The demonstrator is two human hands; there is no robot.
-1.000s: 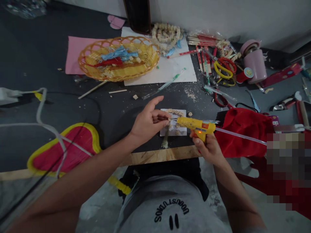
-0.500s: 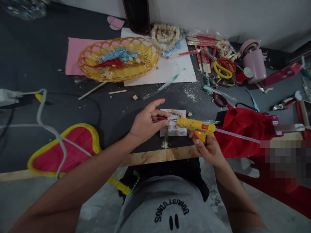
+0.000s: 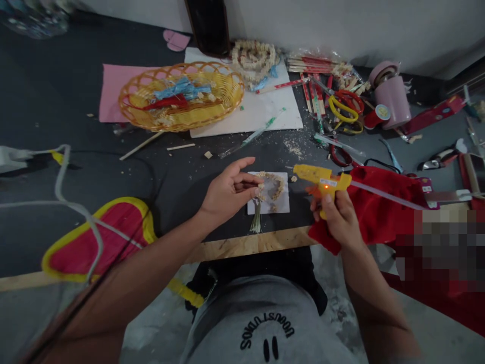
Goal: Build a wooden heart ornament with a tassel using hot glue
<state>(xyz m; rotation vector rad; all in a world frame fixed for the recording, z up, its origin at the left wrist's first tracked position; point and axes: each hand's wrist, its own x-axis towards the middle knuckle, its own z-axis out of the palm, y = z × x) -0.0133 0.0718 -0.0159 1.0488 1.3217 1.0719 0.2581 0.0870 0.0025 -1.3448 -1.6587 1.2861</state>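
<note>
My left hand (image 3: 232,191) pinches one end of a beige beaded loop (image 3: 278,191) between thumb and fingers. The loop lies over a small white square (image 3: 270,202) near the table's front edge, and a pale green tassel (image 3: 256,220) hangs below my fingertips. In my right hand (image 3: 339,215) is a yellow glue gun (image 3: 314,174) with an orange light lit and a clear glue stick out of its back. Its nozzle points left, off to the right of the square and apart from the beads.
A yellow wicker basket (image 3: 182,121) with blue and red tassels stands at the back, beside more beaded strands (image 3: 253,55). Scissors (image 3: 343,108), a pink flask (image 3: 393,98) and red cloth (image 3: 367,212) lie right. A white cord (image 3: 62,182) crosses the left side.
The glue gun in my right hand has moved right, away from the beads and my left fingers. My left hand has kept its pinch near the same spot.
</note>
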